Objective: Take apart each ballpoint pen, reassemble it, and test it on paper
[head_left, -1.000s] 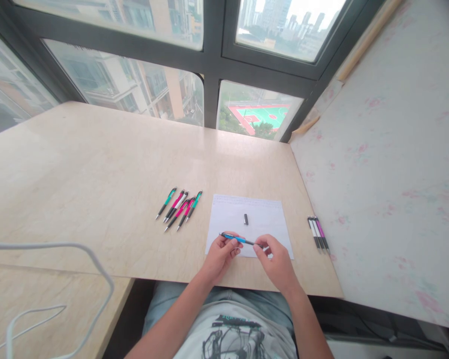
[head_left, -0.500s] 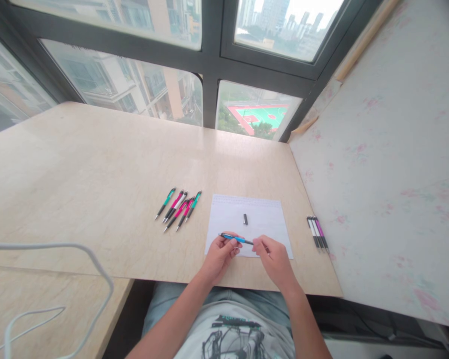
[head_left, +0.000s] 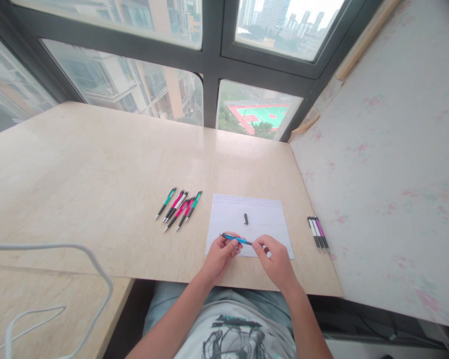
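My left hand (head_left: 222, 254) is closed around the blue barrel of a pen (head_left: 235, 239), which lies nearly level above a sheet of paper. At the pen's right end, a thin dark part meets the pinched fingertips of my right hand (head_left: 272, 257). Whether that part is still inside the barrel is too small to tell. Just beyond the pen, a short black tube (head_left: 246, 219), like a pen grip, rests on the white paper (head_left: 267, 212). Faint rows of writing run along the sheet's far edge.
Left of the paper lie several pens (head_left: 179, 208) with green, pink and white barrels. White and purple pens (head_left: 318, 233) stand in a row at the right, near the wall (head_left: 389, 189). A white cable (head_left: 93, 259) loops at the lower left; windows rise behind the table (head_left: 97, 164).
My right fingers have shifted very slightly at the pen's end. The left hand, the black tube and the other pens look the same.
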`<state>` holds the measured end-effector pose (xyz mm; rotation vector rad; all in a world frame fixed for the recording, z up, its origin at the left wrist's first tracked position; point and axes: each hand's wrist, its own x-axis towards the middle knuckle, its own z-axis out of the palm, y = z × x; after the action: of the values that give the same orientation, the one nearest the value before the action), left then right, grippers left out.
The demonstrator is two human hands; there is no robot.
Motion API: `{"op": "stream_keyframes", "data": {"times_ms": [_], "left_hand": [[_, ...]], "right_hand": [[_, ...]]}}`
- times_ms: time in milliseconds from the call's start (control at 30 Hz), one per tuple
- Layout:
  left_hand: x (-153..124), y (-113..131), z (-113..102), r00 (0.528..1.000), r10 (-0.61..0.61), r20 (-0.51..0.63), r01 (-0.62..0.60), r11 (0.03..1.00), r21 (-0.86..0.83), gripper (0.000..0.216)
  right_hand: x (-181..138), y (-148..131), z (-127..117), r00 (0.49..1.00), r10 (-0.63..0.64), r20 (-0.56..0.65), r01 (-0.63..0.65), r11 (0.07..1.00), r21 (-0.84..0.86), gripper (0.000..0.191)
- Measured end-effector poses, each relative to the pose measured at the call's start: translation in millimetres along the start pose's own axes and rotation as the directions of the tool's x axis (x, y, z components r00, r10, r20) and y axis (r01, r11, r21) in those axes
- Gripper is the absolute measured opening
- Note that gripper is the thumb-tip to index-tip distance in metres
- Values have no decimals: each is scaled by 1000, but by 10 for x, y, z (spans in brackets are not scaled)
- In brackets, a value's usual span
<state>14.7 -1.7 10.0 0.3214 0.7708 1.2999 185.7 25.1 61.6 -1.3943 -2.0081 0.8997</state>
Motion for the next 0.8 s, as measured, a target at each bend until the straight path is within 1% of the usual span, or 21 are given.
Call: {"op": "stream_keyframes", "data": {"times_ms": [67,100,233,300,400,467,533,600,700,800], "left_hand": [[0,-1,-1,1000,1,2,-2,1000,12,27],[0,0,1,1000,1,-1,-1,1000,9,27],[0,7,15,1000,-3,-17,3,1000,-20,29],[0,4,18,1000,-2,-5,2,1000,-7,28],[1,-3,11,1000,0,13,0,1000,12,26],[2,-6,4,1000,1,11,-1,1000,0,26],[4,-5,-3,1000,0,8,0,1000,-14,25],[6,-4,-6,1000,-3,13,3,1000,-17,25],[8,-4,-5,1000,1,19,0,1000,-21,25],[8,-7,0,1000,11,2,-11,999,-33,26]], "right_hand": [[1,0,-4,1000,-3,13,3,1000,-16,38],[2,-2,-6,1000,2,13,-1,1000,-10,38],[-4,-21,-18,1000,1,-14,0,1000,21,24],[-12,-34,-23,1000,-2,-25,1,1000,-19,28],[-16,-36,-13,1000,20,-18,-21,998,-61,44],[-10,-23,8,999,26,-38,-27,999,-32,42],[-2,-5,30,997,10,-73,-10,1000,3,36],[4,11,43,995,-12,-98,12,1000,-1,32],[4,30,51,995,-33,-91,29,999,-44,36],[0,48,65,996,-31,-83,25,997,-73,41]]}}
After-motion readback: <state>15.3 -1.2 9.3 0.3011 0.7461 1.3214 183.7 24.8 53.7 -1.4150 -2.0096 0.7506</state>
